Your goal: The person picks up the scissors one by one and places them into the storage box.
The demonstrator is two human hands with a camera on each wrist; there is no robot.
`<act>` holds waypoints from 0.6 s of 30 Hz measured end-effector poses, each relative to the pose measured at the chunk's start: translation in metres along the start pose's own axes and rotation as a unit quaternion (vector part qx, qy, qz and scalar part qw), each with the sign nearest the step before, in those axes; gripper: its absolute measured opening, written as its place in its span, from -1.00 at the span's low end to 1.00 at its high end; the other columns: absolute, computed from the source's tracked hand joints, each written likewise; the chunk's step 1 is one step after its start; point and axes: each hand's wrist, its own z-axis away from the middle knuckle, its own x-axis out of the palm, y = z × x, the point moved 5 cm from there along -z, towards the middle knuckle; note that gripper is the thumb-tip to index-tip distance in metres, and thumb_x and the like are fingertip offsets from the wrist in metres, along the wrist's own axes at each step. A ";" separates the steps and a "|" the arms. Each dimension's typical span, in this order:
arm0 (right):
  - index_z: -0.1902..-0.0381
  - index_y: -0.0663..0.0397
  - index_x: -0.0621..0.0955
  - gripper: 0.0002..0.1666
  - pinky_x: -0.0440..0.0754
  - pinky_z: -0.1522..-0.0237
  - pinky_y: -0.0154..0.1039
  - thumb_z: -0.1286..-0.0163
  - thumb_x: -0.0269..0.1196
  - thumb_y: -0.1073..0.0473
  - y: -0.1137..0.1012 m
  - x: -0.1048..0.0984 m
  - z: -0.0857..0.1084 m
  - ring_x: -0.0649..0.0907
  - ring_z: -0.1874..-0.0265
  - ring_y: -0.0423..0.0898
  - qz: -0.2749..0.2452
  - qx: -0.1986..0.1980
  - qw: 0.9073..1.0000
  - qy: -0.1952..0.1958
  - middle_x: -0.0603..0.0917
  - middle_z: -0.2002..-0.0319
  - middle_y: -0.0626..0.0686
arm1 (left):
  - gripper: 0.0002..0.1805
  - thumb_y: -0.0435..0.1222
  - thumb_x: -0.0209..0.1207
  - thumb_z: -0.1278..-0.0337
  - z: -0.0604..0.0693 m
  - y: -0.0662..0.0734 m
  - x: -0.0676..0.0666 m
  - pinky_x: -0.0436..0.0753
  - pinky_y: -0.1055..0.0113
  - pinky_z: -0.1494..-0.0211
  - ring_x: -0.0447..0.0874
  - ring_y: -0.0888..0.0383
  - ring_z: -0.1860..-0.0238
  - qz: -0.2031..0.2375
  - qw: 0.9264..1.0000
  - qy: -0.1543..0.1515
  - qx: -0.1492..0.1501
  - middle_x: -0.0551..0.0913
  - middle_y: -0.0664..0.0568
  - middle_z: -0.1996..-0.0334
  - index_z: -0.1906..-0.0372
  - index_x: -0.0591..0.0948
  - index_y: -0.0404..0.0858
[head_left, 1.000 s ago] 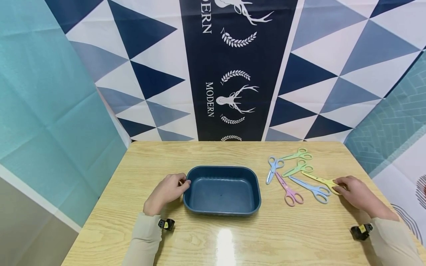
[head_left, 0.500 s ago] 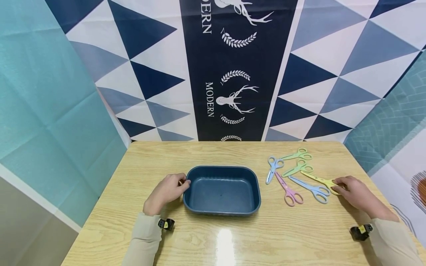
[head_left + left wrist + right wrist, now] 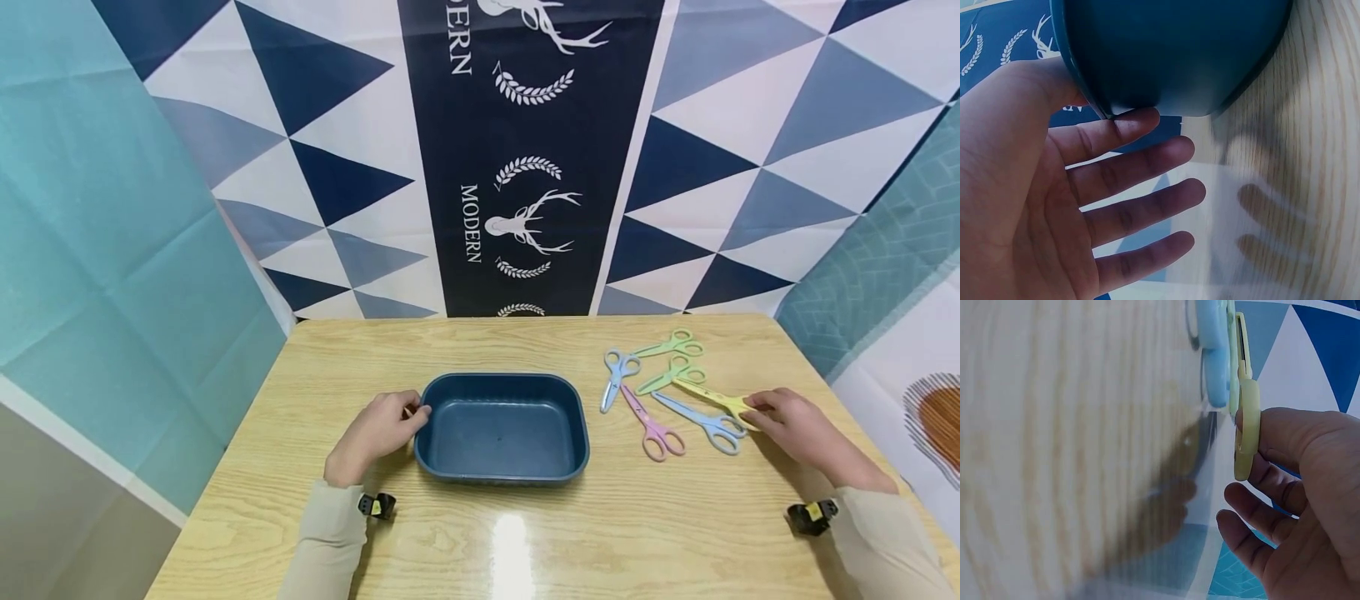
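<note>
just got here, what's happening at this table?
A person's left hand pinches the left end of a dark blue, rounded-rectangular tray on a wood-grain table. Their right hand pinches a pair of pale yellow scissors by the handle, which looks raised off the tabletop in the right wrist view. Five more pairs lie right of the tray: two light blue scissors, two light green scissors and one pair of pink scissors.

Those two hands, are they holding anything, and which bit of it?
Yes: the right hand pinches the yellow scissors by the handle; the left hand pinches the blue tray at its rim.
</note>
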 end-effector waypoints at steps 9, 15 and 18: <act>0.22 0.43 0.69 -0.83 0.62 0.38 -0.21 -0.32 0.38 0.36 -0.011 -0.001 -0.004 0.69 0.32 0.18 -0.007 0.012 1.000 -0.013 0.68 0.28 0.26 | -0.76 -0.13 0.15 -0.49 0.000 -0.001 0.002 0.50 0.34 0.39 0.50 0.24 0.51 0.001 1.000 -0.002 -0.003 0.64 0.20 0.45 0.39 0.59 -0.03; 0.20 0.43 0.70 -0.81 0.62 0.33 -0.14 -0.31 0.40 0.34 -0.018 -0.002 -0.010 0.68 0.27 0.21 -0.008 0.001 1.000 0.000 0.69 0.27 0.27 | -0.76 -0.15 0.15 -0.49 0.000 0.000 0.002 0.49 0.34 0.39 0.50 0.24 0.51 0.000 1.000 0.003 -0.001 0.63 0.18 0.46 0.40 0.58 -0.05; 0.20 0.43 0.70 -0.79 0.61 0.32 -0.11 -0.31 0.41 0.33 -0.023 -0.003 -0.013 0.68 0.26 0.22 -0.007 -0.004 1.000 0.006 0.70 0.26 0.28 | -0.76 -0.17 0.15 -0.49 0.000 0.000 0.001 0.48 0.34 0.41 0.49 0.23 0.52 0.001 1.000 0.004 0.002 0.64 0.17 0.46 0.40 0.58 -0.06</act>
